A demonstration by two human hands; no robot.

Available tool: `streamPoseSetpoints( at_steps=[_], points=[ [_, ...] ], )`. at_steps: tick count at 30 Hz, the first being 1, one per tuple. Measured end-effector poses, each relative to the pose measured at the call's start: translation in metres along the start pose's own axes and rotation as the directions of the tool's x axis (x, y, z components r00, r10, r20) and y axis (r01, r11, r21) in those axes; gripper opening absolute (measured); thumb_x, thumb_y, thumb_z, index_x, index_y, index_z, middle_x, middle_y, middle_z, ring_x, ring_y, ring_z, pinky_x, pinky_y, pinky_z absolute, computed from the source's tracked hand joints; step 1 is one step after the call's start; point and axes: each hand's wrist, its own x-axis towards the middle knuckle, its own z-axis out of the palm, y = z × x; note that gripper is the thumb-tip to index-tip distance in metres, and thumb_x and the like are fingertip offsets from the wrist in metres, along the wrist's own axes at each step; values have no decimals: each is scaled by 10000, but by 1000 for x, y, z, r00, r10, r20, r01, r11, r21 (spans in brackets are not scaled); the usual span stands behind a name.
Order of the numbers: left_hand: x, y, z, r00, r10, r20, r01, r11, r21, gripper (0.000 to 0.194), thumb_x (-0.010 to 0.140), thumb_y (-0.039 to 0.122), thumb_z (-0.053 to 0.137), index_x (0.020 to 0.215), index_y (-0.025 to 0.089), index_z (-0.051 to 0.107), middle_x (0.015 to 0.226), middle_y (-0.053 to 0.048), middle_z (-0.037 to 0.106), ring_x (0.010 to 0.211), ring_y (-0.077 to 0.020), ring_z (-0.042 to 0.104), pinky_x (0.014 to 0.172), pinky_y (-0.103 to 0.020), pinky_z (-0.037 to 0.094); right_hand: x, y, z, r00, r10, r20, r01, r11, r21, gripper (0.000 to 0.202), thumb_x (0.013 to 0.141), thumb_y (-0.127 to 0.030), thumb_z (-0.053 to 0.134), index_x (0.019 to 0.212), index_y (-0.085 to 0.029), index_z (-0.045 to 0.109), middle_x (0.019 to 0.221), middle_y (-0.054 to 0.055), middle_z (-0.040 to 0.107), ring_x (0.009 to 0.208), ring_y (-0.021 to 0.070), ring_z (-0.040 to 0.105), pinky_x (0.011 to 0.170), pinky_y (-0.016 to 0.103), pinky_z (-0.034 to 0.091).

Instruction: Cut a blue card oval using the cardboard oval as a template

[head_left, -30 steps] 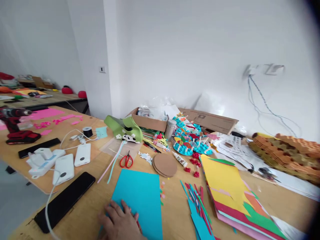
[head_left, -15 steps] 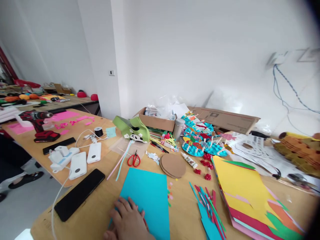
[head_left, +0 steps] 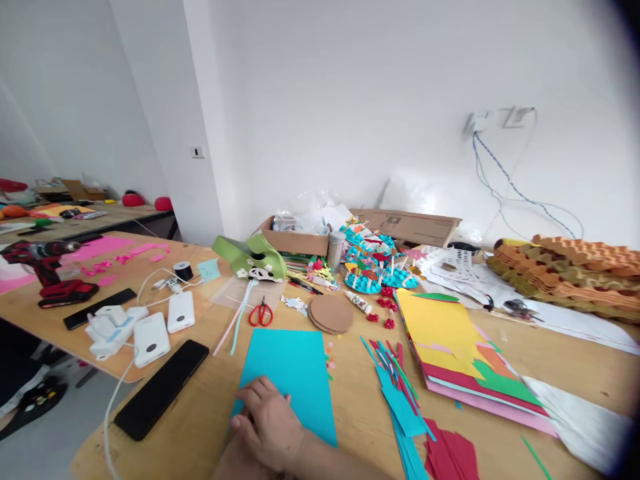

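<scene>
A sheet of turquoise paper (head_left: 290,360) lies flat on the table near me. My right hand (head_left: 273,423) rests on its lower left part, back upward, with the forearm coming in from the lower right. The fingers are loosely bent and nothing shows in them. My left hand (head_left: 233,457) lies partly beneath the right one at the sheet's left edge, its fingers mostly hidden. Beyond the sheet are red-handled scissors (head_left: 261,313) and stacked brown cardboard discs (head_left: 331,313). A black phone (head_left: 163,390) lies to the left.
Cut paper strips (head_left: 400,387) and a stack of coloured paper (head_left: 435,327) are at the right. A green panda-decorated band (head_left: 250,257), glue bottle (head_left: 359,302) and cardboard box (head_left: 300,241) stand farther back. White power banks (head_left: 151,339) and a cordless drill (head_left: 50,267) are on the left.
The view has swung to the right, showing more of the egg trays and red paper pieces. My right hand's fingers have drawn closer together, and more of its forearm shows.
</scene>
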Motion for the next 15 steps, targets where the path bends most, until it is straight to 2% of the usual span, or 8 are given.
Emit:
streamPoseSetpoints(
  at_steps=[3, 6, 8, 11, 13, 15],
  points=[
    [9, -4, 6, 999, 53, -11, -53, 998, 20, 305, 899, 380, 536, 1162, 233, 587, 1233, -79, 585, 1036, -226, 587, 870, -434, 510, -6, 0, -3, 995, -14, -102, 17, 999, 28, 300, 933, -334, 432, 1171, -183, 533, 1005, 66, 607, 972, 211, 521, 857, 344, 452],
    [13, -11, 10, 991, 135, -4, -135, 990, 29, 438, 793, 482, 635, 1195, 310, 607, 1248, -68, 618, 1094, -315, 574, 899, -487, 488, -10, -1, -4, 960, 18, -279, 18, 992, 126, 261, 953, -341, 375, 1072, -177, 539, 934, 65, 594, 908, 191, 533, 839, 335, 460],
    [12, -18, 12, 972, 233, -12, -232, 970, 68, 609, 727, 548, 661, 1287, 337, 551, 1296, -80, 605, 1140, -371, 553, 936, -527, 454, -10, -3, -4, 898, 163, -409, -60, 965, 253, 281, 976, -375, 307, 984, -189, 517, 903, 57, 571, 863, 173, 534, 799, 313, 476],
    [9, -27, 19, 920, 381, -89, -359, 913, 193, 764, 782, 594, 552, 1443, 264, 357, 1357, -123, 555, 1209, -370, 513, 992, -530, 392, -8, -8, 2, 737, 445, -508, -201, 863, 463, 331, 991, -435, 207, 866, -221, 427, 817, 26, 515, 765, 153, 513, 712, 279, 497],
    [8, -30, 26, 906, 396, -151, -353, 902, 249, 791, 820, 540, 520, 1489, 227, 236, 1376, -125, 536, 1242, -341, 494, 1017, -494, 363, -6, -9, 10, 665, 542, -514, -238, 806, 543, 350, 985, -477, 178, 823, -239, 376, 787, 18, 493, 732, 154, 504, 681, 276, 510],
    [9, -30, 33, 921, 337, -194, -282, 923, 262, 808, 829, 402, 536, 1507, 234, 131, 1404, -100, 512, 1257, -302, 489, 1045, -446, 331, -4, -6, 22, 621, 604, -499, -274, 764, 584, 370, 978, -504, 164, 817, -248, 378, 794, 31, 512, 744, 169, 520, 691, 298, 525]
  ],
)
